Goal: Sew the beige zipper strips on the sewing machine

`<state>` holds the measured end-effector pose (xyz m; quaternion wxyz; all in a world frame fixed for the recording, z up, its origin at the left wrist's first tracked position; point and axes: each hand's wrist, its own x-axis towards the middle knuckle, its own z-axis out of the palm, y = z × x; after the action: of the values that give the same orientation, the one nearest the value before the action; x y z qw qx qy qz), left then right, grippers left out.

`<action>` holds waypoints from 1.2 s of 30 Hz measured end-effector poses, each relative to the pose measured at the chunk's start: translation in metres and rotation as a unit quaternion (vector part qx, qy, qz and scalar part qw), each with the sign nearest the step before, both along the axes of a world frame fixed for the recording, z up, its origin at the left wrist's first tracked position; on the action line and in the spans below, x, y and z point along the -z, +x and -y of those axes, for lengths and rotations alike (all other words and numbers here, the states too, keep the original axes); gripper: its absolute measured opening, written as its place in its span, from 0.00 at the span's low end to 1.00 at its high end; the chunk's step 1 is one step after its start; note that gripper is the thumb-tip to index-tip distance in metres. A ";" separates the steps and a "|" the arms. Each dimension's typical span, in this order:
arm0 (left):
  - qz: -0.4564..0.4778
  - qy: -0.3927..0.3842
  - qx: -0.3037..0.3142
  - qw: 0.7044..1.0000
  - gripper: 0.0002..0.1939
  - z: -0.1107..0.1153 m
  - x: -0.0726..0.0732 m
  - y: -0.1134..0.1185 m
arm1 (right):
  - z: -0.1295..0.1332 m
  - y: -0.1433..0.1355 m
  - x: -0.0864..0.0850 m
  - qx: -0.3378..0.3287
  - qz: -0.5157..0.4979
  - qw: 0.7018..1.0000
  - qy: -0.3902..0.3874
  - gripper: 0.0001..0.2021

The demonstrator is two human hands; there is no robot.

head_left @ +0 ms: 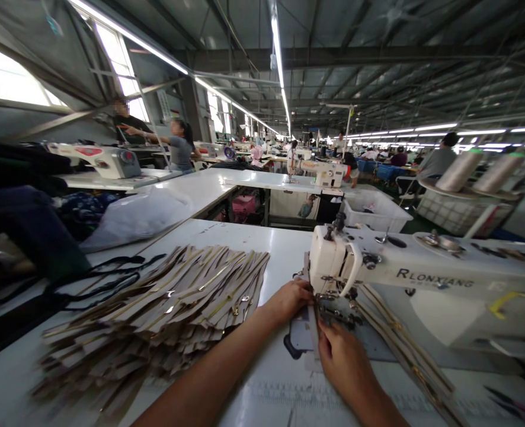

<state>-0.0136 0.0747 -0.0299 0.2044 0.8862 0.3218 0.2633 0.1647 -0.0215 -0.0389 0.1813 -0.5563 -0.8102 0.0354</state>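
Note:
A narrow grey-beige fabric strip [314,338] runs lengthwise under the head of a white sewing machine [422,276]. My left hand [293,298] is closed on the strip beside the needle area, fingers bent and pressed together. Closer to me, my right hand [343,350] pinches the strip's right edge; its fingertips are partly hidden. Left of my arms lies a thick pile of grey-beige zipper strips [178,296] with gold teeth and metal pulls. More zipper strips [411,350] with gold pulls lie under the machine's arm.
A clear plastic bag [140,216] and dark straps [111,276] lie at the left. Two thread cones [460,169] stand at the right. Beyond the table are a white bin [373,209] and another sewing machine [318,169]. Several people work farther back.

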 end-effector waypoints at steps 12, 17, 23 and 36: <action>0.010 -0.003 0.008 1.000 0.11 -0.004 -0.001 0.001 | -0.001 -0.001 0.002 0.004 -0.003 1.000 0.021 0.19; -0.025 -0.001 -0.017 1.000 0.11 0.000 -0.005 0.002 | 0.001 0.004 -0.001 -0.001 -0.040 0.999 0.006 0.17; -0.088 0.005 -0.077 0.993 0.08 0.017 -0.015 0.006 | 0.005 0.006 -0.004 -0.016 -0.057 0.998 0.027 0.14; -0.116 -0.013 -0.082 0.990 0.08 0.024 -0.021 0.004 | 0.003 0.003 0.002 -0.009 -0.033 0.998 0.049 0.17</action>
<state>-0.0097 0.0505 -0.0094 0.1552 0.8786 0.4183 0.1704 0.1679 -0.0246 -0.0409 0.2345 -0.5380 -0.8095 0.0158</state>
